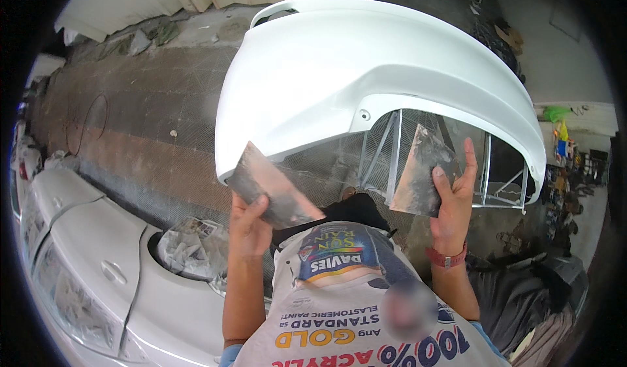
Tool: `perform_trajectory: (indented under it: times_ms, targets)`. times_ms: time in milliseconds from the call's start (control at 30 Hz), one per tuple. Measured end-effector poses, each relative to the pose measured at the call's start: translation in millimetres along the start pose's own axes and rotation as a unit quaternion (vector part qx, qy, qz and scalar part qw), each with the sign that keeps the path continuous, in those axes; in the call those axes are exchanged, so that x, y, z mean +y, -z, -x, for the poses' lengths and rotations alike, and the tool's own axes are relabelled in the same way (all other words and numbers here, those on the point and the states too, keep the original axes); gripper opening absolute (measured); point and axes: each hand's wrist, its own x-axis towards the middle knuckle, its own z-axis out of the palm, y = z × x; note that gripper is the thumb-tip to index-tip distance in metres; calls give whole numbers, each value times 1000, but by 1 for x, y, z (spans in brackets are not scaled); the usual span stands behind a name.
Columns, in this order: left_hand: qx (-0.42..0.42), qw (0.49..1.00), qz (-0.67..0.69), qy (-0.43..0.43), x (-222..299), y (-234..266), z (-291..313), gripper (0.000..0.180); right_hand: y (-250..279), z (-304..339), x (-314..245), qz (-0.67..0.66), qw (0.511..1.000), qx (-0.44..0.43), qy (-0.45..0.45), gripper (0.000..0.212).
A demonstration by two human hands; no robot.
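My left hand [251,226] pinches a flat rectangular piece of sandpaper [277,194] between thumb and fingers, its face smudged dark grey and pinkish. In my right hand [455,200] is a second, similar piece of sandpaper [423,174], gripped under the thumb while the index finger points up. A large white car bumper [320,60] lies in front of me, just beyond both hands. The left piece's upper corner overlaps the bumper's lower left edge in view; whether they touch I cannot tell.
The bumper rests on a metal-framed stand [394,158]. To my left stands a silver-white car [98,236] with plastic sheeting [192,249] in its wheel opening. Dark cloth [516,295] is heaped at lower right. Cluttered items [571,177] line the far right. A corrugated panel [130,1] stands behind.
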Motion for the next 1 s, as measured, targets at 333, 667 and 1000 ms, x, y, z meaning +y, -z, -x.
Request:
perform_trajectory:
  times_ms: [333, 667, 1000]
  targets:
    - [-147, 979, -7, 143, -33, -94, -19, 64, -59, 79, 12, 6, 995, -87, -48, 46]
    - [-330, 833, -428, 124, -60, -138, -65, 114, 24, 60, 12, -23, 976, 196, 94, 27]
    - [-130, 968, -138, 162, -113, -181, -92, 124, 61, 28, 17, -33, 989, 137, 51, 27]
